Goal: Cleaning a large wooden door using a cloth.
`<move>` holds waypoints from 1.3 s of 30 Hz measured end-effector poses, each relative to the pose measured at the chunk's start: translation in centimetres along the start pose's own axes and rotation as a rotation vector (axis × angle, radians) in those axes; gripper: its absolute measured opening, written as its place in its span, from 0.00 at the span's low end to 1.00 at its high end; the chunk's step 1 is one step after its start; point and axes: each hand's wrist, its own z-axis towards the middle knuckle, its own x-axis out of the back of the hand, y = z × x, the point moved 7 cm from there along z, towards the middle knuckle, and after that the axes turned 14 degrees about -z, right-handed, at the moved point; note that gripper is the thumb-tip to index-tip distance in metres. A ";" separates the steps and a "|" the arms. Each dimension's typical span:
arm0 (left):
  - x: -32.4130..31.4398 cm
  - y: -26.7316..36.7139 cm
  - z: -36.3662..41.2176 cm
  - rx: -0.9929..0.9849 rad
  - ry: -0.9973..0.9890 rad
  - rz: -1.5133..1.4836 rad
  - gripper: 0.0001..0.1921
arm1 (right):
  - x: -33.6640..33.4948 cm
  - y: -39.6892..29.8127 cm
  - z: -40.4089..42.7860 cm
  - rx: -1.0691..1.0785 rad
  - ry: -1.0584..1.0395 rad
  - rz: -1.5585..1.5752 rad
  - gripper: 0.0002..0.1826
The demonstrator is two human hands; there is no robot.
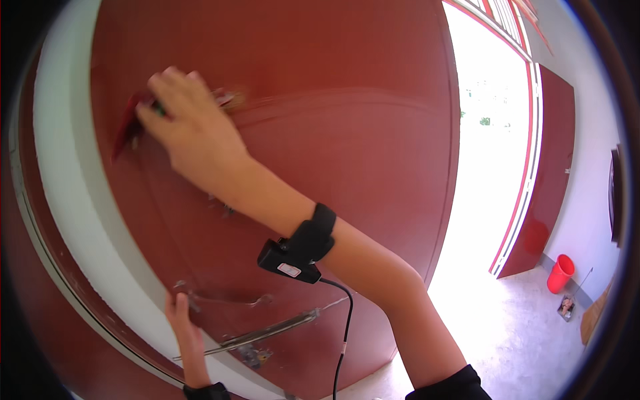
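A dark red door panel [325,165] fills most of the view before me, with faint curved marks across its upper part. High on its left side, my right hand [197,120] is spread over a red piece of what looks like cloth [129,127], blurred and partly hidden under the fingers. A small patch of green shows between them. Lower down, my left hand [185,317] is by the door's left edge, fingers upward, at one end of a metal pull handle [227,301]; its grip is unclear. Below the handle runs a long metal bolt [270,331], with a metal lock fitting [255,356] under it.
A pale door jamb [75,165] curves along the left. To the right is a bright open doorway [485,165] with a second red door leaf [545,165]. A red bucket [560,274] and a dustpan [567,307] stand on the floor. A black cable [350,310] hangs from my right wrist device.
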 end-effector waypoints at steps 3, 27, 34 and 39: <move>0.9 -0.4 -0.2 0.004 -0.040 0.024 0.26 | 5.6 8.0 -3.0 -0.180 0.051 -0.232 0.20; -5.4 3.4 -1.8 0.035 -0.024 0.031 0.24 | 10.0 6.8 -5.3 -0.429 0.019 -0.440 0.09; -5.0 2.9 -1.0 0.122 -0.157 -0.045 0.21 | -2.7 -6.8 3.9 -0.210 0.112 -0.143 0.18; -4.5 3.1 -1.2 0.068 -0.159 -0.036 0.20 | -2.2 -8.3 4.6 -0.039 0.058 -0.122 0.17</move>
